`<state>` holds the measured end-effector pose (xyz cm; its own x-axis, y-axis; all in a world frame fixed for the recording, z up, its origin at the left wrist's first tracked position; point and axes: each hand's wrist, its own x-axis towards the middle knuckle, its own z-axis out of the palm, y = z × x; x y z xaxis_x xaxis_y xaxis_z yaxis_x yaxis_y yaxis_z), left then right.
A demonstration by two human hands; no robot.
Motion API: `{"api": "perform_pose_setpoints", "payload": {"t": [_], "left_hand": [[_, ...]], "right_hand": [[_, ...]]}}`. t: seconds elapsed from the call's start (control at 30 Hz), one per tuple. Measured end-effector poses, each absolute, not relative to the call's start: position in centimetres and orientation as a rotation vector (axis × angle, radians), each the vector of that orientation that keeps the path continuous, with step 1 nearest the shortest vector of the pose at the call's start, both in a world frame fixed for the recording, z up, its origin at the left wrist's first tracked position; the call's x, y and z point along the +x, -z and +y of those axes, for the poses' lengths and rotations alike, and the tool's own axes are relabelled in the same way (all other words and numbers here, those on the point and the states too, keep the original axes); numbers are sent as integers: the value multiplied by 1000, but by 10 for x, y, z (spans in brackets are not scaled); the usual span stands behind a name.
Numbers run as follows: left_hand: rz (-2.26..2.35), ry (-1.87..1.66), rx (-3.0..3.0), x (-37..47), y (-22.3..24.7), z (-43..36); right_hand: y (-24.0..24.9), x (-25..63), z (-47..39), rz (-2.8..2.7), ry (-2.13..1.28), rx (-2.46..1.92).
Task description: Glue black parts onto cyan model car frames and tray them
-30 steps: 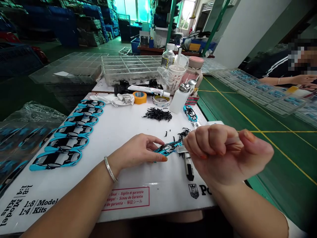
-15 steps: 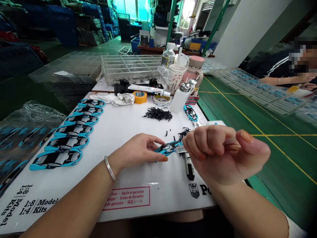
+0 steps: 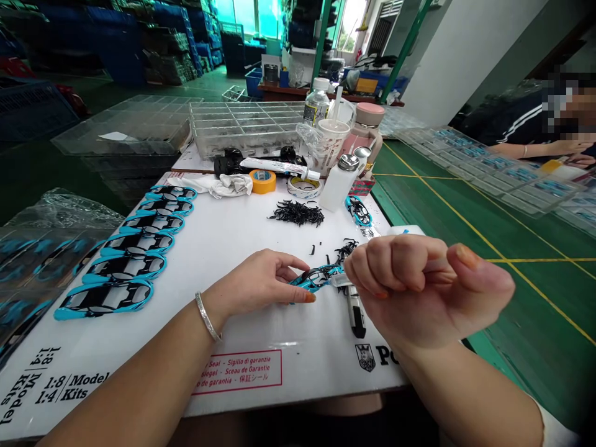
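Note:
My left hand point(image 3: 261, 279) pinches a blue-and-black plastic model part point(image 3: 321, 277) above the white board, thumb in front and fingers behind. My right hand point(image 3: 419, 285) is closed around a translucent syringe point(image 3: 341, 280), thumb raised at its rear end. The syringe's front end points at the model part; its tip is too small to make out, so I cannot tell whether they touch. Small black curved pieces point(image 3: 347, 249) lie in a pile just behind the right hand. Under the syringe rests a grey-and-black utility knife point(image 3: 356, 315), partly hidden.
Several similar blue-and-black parts point(image 3: 112, 297) line the board's left side; another point(image 3: 358, 211) lies at right. A black-piece pile point(image 3: 298, 212), orange tape roll point(image 3: 263, 181), white-capped bottle point(image 3: 339, 183) and cup point(image 3: 331, 146) stand farther back. A co-worker point(image 3: 526, 130) sits at right.
My right hand has shifted very slightly to the right, its thumb a little farther out. The left hand and the model part look unmoved.

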<state>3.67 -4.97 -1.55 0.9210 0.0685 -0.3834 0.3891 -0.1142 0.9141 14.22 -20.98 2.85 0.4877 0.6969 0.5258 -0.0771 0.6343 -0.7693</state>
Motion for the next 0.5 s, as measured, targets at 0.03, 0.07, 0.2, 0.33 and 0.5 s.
{"api": "perform_pose_setpoints", "payload": {"t": [0.03, 0.07, 0.2, 0.33, 0.5], "left_hand": [[353, 282, 1673, 37, 15, -49], [353, 284, 1671, 38, 15, -49], [354, 292, 1658, 39, 16, -49], [349, 287, 1659, 38, 16, -49], [354, 288, 1662, 37, 18, -49]], "right_hand": [[-28, 142, -210, -958, -528, -757], [-29, 142, -210, -960, -528, -759], [-29, 142, -209, -962, -529, -756], [-29, 142, -209, -964, -525, -752], [-29, 143, -209, -983, -531, -755]]}}
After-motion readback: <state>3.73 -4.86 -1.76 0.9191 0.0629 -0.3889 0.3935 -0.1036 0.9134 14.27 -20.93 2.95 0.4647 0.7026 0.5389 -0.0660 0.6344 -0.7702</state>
